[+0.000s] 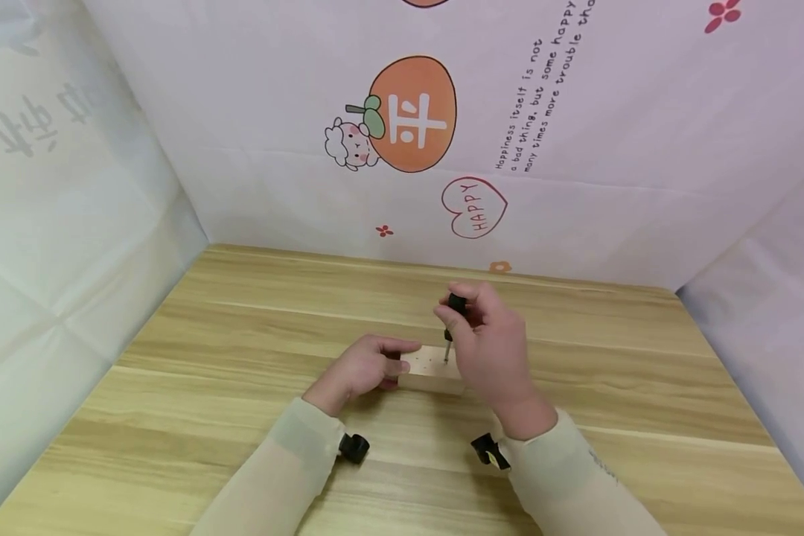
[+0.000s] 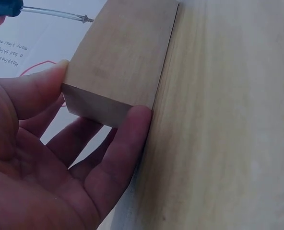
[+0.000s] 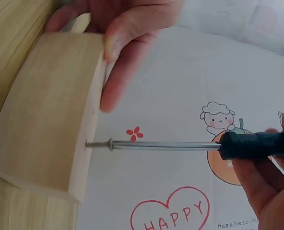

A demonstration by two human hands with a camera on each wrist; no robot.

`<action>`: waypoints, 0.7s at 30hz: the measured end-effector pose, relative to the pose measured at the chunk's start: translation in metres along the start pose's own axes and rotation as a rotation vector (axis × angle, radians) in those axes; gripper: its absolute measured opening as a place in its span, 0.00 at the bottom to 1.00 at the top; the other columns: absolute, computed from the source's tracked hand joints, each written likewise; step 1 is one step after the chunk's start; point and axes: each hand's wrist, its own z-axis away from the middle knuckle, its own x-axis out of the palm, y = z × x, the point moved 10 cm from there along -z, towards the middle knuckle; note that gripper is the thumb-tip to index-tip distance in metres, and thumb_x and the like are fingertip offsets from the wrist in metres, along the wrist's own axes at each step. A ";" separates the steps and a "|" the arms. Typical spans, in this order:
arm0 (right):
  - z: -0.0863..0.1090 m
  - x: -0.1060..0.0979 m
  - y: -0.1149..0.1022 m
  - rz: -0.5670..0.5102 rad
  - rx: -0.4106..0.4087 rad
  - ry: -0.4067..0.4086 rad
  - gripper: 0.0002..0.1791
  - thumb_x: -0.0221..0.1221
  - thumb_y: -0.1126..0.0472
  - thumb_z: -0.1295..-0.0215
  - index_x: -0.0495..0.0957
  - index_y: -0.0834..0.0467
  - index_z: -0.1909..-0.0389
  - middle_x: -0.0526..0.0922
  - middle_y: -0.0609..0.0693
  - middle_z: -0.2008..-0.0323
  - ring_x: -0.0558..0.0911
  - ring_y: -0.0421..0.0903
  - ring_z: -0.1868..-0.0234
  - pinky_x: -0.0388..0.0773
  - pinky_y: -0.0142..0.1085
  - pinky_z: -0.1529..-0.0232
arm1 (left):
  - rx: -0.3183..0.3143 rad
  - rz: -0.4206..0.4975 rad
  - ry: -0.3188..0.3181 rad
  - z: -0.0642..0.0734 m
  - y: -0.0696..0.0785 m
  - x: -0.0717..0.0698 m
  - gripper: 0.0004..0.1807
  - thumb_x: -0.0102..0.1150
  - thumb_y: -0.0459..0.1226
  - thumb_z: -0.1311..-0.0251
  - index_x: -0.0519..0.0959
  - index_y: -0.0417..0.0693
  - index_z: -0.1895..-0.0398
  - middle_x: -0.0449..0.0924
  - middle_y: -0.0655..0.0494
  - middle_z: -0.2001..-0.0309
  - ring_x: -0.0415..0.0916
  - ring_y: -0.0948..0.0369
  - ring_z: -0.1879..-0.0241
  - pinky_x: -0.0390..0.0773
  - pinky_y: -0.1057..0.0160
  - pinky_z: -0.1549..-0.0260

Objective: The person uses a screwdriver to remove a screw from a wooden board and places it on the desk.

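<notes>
A pale wooden block (image 1: 432, 383) lies on the table, with several small holes in its top face. My left hand (image 1: 365, 366) grips its left end, thumb on the top edge and fingers round the end and side, as the left wrist view shows. In my right hand (image 1: 492, 346) is a screwdriver (image 3: 252, 145) with a dark handle, pinched by thumb and fingers and held upright over the block. Its shaft (image 3: 166, 145) meets the head of a screw (image 3: 100, 144). The screw's tip sits in the block's top face, with most of its thread showing above the wood.
The wood-grain table (image 1: 241, 327) reaches back to a white printed cloth (image 1: 275, 201) hung behind it. Further white cloth (image 1: 60, 246) hangs at the left side. A black wrist camera (image 1: 354, 448) sits by the left cuff and another (image 1: 490, 451) by the right.
</notes>
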 end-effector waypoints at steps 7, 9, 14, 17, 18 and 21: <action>-0.004 0.004 0.016 -0.223 0.111 -0.126 0.13 0.67 0.74 0.40 0.80 0.63 0.55 0.85 0.52 0.62 0.85 0.45 0.64 0.81 0.30 0.62 | -0.009 0.001 0.011 0.000 0.001 -0.003 0.19 0.61 0.30 0.34 0.83 0.52 0.41 0.76 0.51 0.42 0.75 0.56 0.55 0.83 0.57 0.62; -0.006 0.006 0.020 -0.327 0.124 -0.169 0.13 0.66 0.77 0.41 0.79 0.65 0.56 0.85 0.54 0.62 0.85 0.45 0.63 0.81 0.32 0.61 | -0.008 0.005 0.010 0.001 0.001 -0.003 0.19 0.61 0.30 0.34 0.83 0.52 0.41 0.76 0.51 0.41 0.75 0.56 0.54 0.83 0.57 0.62; -0.006 0.010 0.028 -0.546 0.131 -0.243 0.12 0.63 0.80 0.40 0.76 0.68 0.58 0.84 0.59 0.62 0.85 0.48 0.63 0.83 0.38 0.60 | -0.011 0.016 0.002 0.003 0.002 -0.002 0.19 0.61 0.31 0.33 0.83 0.55 0.41 0.73 0.52 0.37 0.76 0.56 0.50 0.82 0.56 0.60; -0.005 0.009 0.026 -0.448 0.116 -0.224 0.11 0.65 0.77 0.39 0.79 0.66 0.57 0.85 0.56 0.60 0.85 0.48 0.63 0.82 0.35 0.63 | -0.012 0.019 -0.002 0.004 0.001 -0.001 0.19 0.62 0.32 0.34 0.83 0.57 0.41 0.73 0.52 0.36 0.76 0.56 0.49 0.82 0.56 0.59; -0.005 0.007 0.024 -0.380 0.109 -0.207 0.11 0.66 0.75 0.39 0.80 0.64 0.56 0.85 0.54 0.60 0.86 0.47 0.64 0.82 0.35 0.63 | -0.011 0.020 -0.004 0.003 0.001 -0.001 0.19 0.63 0.32 0.34 0.83 0.57 0.41 0.73 0.52 0.36 0.76 0.55 0.49 0.82 0.56 0.59; -0.005 0.002 0.014 -0.145 0.060 -0.133 0.15 0.71 0.70 0.43 0.82 0.61 0.54 0.86 0.50 0.60 0.86 0.46 0.65 0.83 0.34 0.63 | -0.007 0.028 -0.005 0.003 0.000 -0.001 0.19 0.63 0.33 0.34 0.83 0.56 0.41 0.73 0.52 0.36 0.76 0.55 0.49 0.82 0.56 0.59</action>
